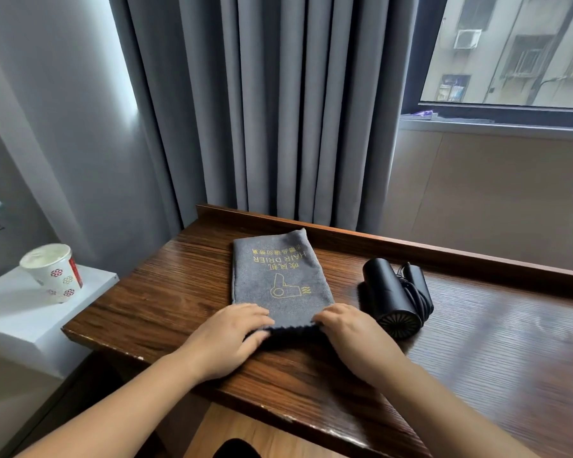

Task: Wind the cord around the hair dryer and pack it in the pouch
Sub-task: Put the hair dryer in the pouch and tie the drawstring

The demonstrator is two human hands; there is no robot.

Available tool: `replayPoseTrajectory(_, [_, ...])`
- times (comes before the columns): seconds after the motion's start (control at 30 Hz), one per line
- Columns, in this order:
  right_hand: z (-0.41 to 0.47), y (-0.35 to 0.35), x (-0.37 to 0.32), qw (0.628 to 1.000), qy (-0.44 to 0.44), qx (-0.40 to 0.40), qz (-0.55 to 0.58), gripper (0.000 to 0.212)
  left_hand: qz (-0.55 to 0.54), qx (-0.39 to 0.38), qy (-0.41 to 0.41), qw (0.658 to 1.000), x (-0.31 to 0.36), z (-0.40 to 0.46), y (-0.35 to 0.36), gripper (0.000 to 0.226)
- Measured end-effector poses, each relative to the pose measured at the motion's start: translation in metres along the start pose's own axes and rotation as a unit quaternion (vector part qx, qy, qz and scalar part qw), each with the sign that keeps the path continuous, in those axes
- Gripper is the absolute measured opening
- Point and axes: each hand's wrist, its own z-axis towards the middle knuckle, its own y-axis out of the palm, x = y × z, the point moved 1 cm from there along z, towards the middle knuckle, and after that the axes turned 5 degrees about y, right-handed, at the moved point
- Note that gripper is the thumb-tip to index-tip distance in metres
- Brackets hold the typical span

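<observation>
Both hands, the left grip [227,338] and right grip [348,332], are pinching the near open edge of the grey pouch [278,272] lying mid-table, while the cord-wound hair dryer [392,300] is lying just right of it.

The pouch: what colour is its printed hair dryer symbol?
Yellow, on the grey pouch, seen in the head view.

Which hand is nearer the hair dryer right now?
Right. The right hand grips the pouch mouth's right corner, just left of the hair dryer. The left hand holds the opposite corner, farther away.
</observation>
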Motion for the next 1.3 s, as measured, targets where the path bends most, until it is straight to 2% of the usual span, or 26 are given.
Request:
replayPoseTrajectory(0.03, [0.0, -0.001, 0.001, 0.999, 0.016, 0.031, 0.007, 0.022, -0.003, 0.033, -0.007, 0.999, 0.0, 0.0, -0.003, 0.051])
replayPoseTrajectory(0.1, [0.001, -0.003, 0.002, 0.996, 0.038, 0.081, 0.021, 0.032, 0.002, 0.08, -0.032, 0.996, 0.003, -0.001, -0.009, 0.048])
replayPoseTrajectory(0.17, [0.003, -0.002, 0.002, 0.995, 0.042, 0.086, 0.007, 0.042, 0.027, 0.107, -0.056, 0.992, 0.003, -0.001, -0.009, 0.043])
replayPoseTrajectory(0.3, [0.006, 0.003, 0.006, 0.998, 0.045, 0.008, -0.039, 0.026, 0.069, 0.007, -0.122, 0.99, 0.005, -0.003, -0.007, 0.028])
replayPoseTrajectory(0.37, [0.006, 0.003, 0.008, 0.997, 0.062, -0.015, -0.03, 0.031, 0.066, -0.008, -0.126, 0.99, 0.006, -0.005, -0.007, 0.032])
replayPoseTrajectory(0.43, [0.002, -0.001, 0.007, 0.997, 0.077, -0.011, 0.017, 0.041, 0.066, 0.009, -0.11, 0.992, 0.007, -0.006, -0.007, 0.033])
replayPoseTrajectory(0.47, [-0.001, -0.006, 0.002, 0.996, 0.065, 0.019, 0.05, 0.041, 0.073, 0.019, -0.095, 0.993, 0.008, -0.006, -0.006, 0.033])
replayPoseTrajectory(0.53, [-0.011, -0.018, -0.017, 0.989, 0.009, 0.108, 0.102, 0.027, 0.085, 0.03, -0.068, 0.994, 0.015, -0.003, -0.006, 0.032])
replayPoseTrajectory(0.57, [-0.016, -0.021, -0.028, 0.985, -0.028, 0.127, 0.116, 0.023, 0.093, 0.043, -0.057, 0.993, 0.018, -0.001, -0.005, 0.03])
replayPoseTrajectory(0.63, [-0.025, -0.019, -0.048, 0.983, -0.105, 0.094, 0.116, 0.026, 0.104, 0.094, -0.043, 0.989, 0.024, 0.004, -0.004, 0.029])
replayPoseTrajectory(0.7, [-0.026, -0.006, -0.056, 0.986, -0.141, 0.056, 0.074, 0.029, 0.093, 0.146, -0.046, 0.984, 0.03, 0.009, -0.005, 0.032])
replayPoseTrajectory(0.77, [-0.021, 0.004, -0.049, 0.992, -0.11, 0.059, 0.035, 0.027, 0.076, 0.187, -0.054, 0.978, 0.035, 0.011, -0.008, 0.03])
replayPoseTrajectory(0.83, [-0.014, 0.005, -0.035, 0.995, -0.029, 0.098, 0.0, 0.015, 0.078, 0.209, -0.052, 0.974, 0.039, 0.009, -0.011, 0.028])
replayPoseTrajectory(0.9, [-0.009, 0.004, -0.022, 0.991, 0.051, 0.123, -0.027, 0.017, 0.089, 0.213, -0.045, 0.972, 0.042, 0.007, -0.01, 0.028])
replayPoseTrajectory(0.97, [-0.007, 0.005, -0.019, 0.992, 0.073, 0.089, -0.048, 0.032, 0.099, 0.209, -0.041, 0.972, 0.044, 0.005, -0.007, 0.029])
replayPoseTrajectory(1.03, [-0.004, 0.003, -0.022, 0.997, 0.052, 0.032, -0.037, 0.044, 0.093, 0.204, -0.049, 0.973, 0.046, 0.007, -0.003, 0.029])
replayPoseTrajectory(1.13, [0.003, -0.006, -0.019, 0.996, 0.038, -0.07, 0.034, 0.047, 0.084, 0.186, -0.072, 0.976, 0.049, 0.011, 0.002, 0.018])
replayPoseTrajectory(1.17, [0.003, -0.011, -0.018, 0.996, 0.013, -0.076, 0.037, 0.043, 0.076, 0.175, -0.082, 0.978, 0.05, 0.013, 0.004, 0.013])
replayPoseTrajectory(1.23, [-0.003, -0.027, -0.015, 0.999, -0.011, -0.015, 0.046, 0.028, 0.05, 0.144, -0.093, 0.984, 0.051, 0.015, 0.006, 0.013])
replayPoseTrajectory(1.3, [-0.008, -0.046, -0.001, 0.992, 0.025, 0.095, 0.077, 0.03, 0.032, 0.111, -0.093, 0.989, 0.052, 0.015, 0.007, 0.028])
